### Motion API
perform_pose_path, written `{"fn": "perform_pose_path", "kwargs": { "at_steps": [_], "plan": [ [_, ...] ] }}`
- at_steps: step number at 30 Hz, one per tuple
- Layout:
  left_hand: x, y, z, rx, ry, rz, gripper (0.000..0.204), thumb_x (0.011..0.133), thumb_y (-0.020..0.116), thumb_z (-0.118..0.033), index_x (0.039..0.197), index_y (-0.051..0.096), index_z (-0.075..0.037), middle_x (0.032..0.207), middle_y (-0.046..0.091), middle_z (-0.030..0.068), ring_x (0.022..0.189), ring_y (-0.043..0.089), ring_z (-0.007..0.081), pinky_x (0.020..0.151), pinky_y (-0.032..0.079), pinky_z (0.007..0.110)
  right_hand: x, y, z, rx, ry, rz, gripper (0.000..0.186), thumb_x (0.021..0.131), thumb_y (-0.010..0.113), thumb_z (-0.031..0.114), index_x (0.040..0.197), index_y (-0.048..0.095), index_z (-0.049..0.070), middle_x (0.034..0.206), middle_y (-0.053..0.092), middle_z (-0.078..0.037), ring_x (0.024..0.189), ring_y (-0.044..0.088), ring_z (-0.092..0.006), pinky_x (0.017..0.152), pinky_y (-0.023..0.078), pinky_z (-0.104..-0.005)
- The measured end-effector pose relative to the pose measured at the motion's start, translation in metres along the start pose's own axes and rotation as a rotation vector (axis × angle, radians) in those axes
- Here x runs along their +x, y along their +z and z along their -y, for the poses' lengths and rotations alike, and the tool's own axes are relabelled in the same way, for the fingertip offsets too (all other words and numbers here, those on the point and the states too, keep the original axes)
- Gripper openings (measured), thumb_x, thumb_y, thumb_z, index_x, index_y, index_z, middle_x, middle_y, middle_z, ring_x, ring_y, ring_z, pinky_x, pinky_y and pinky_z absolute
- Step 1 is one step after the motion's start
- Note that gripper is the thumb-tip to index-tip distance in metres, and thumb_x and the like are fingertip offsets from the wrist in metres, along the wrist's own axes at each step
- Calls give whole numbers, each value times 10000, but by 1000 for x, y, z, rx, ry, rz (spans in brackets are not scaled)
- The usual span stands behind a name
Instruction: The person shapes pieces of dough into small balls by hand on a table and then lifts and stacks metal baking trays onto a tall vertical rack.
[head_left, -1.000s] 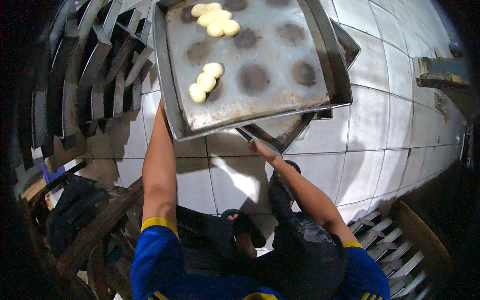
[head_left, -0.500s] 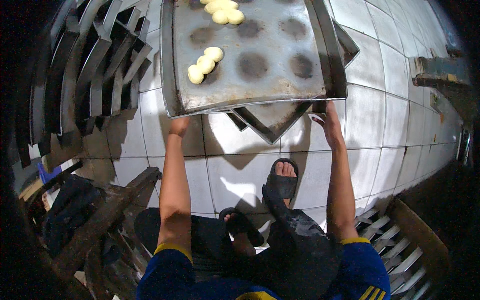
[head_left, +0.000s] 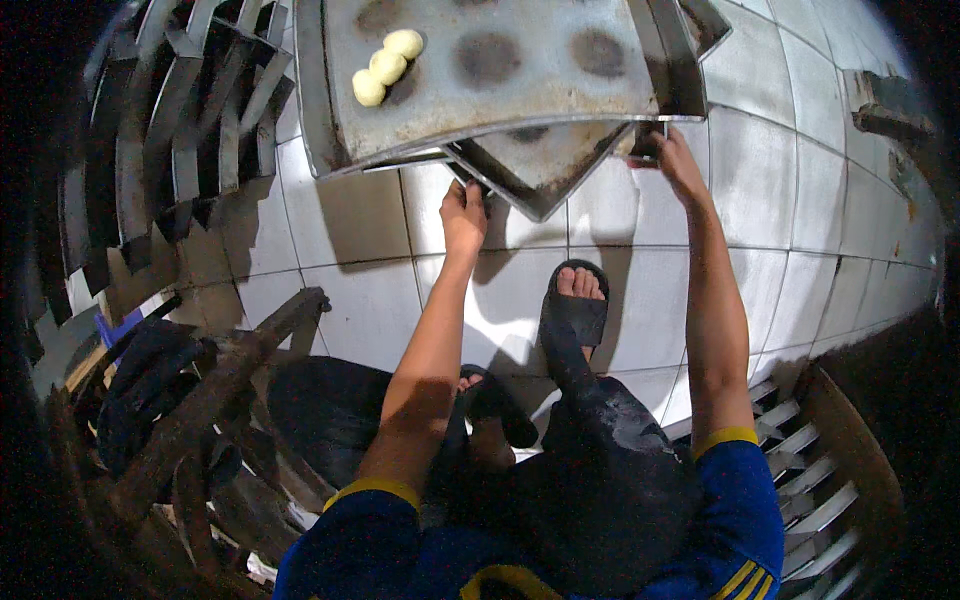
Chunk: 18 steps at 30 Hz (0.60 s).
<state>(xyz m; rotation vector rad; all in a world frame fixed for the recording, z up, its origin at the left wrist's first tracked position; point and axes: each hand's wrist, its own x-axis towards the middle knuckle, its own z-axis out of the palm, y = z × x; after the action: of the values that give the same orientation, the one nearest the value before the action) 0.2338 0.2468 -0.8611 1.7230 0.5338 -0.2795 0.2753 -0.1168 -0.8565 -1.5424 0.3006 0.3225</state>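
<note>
A worn metal baking tray (head_left: 540, 95) with dark round stains lies across the top of a stack. Three pale yellow dough balls (head_left: 387, 68) touch in a slanted row at its left side. Beneath it, a second baking tray (head_left: 562, 160) is turned crosswise, one corner pointing toward me. My left hand (head_left: 463, 217) is closed at this lower tray's left edge, its fingertips partly hidden by the metal. My right hand (head_left: 678, 168) closes on tray edges under the top tray's near right corner, with the fingers partly covered.
Stacked dark metal trays (head_left: 165, 110) stand at the left on the tiled floor (head_left: 360, 215). A dark wooden frame (head_left: 225, 390) is at the lower left, and a slatted rack (head_left: 805, 470) at the lower right. My sandalled feet (head_left: 578, 300) are below the trays.
My left hand has moved right, from the top tray's near left corner to the lower tray's edge. The trays sit higher in view, and the farther dough balls have left the picture.
</note>
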Motion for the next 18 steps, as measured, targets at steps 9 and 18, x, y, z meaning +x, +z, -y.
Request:
{"fn": "perform_pose_path", "kwargs": {
  "at_steps": [9, 18],
  "plan": [
    [-19, 21, 17, -210, -143, -131, 350, 1031, 497, -363, 934, 591, -40, 840, 630, 67, 737, 563, 163, 671, 473, 355, 20, -36, 11, 42, 125, -40, 349, 1063, 434, 253, 1293, 516, 3, 1159, 657, -147, 1017, 685, -273, 873, 603, -449],
    [85, -110, -22, -267, -76, -39, 442, 1030, 559, -322, 1420, 524, -116, 1318, 594, 48, 1164, 583, 191, 1008, 491, 365, 15, -19, 12, 50, 46, -109, 374, 939, 466, 78, 1294, 537, -14, 1155, 666, -129, 1012, 676, -225, 882, 572, -390]
  ]
}}
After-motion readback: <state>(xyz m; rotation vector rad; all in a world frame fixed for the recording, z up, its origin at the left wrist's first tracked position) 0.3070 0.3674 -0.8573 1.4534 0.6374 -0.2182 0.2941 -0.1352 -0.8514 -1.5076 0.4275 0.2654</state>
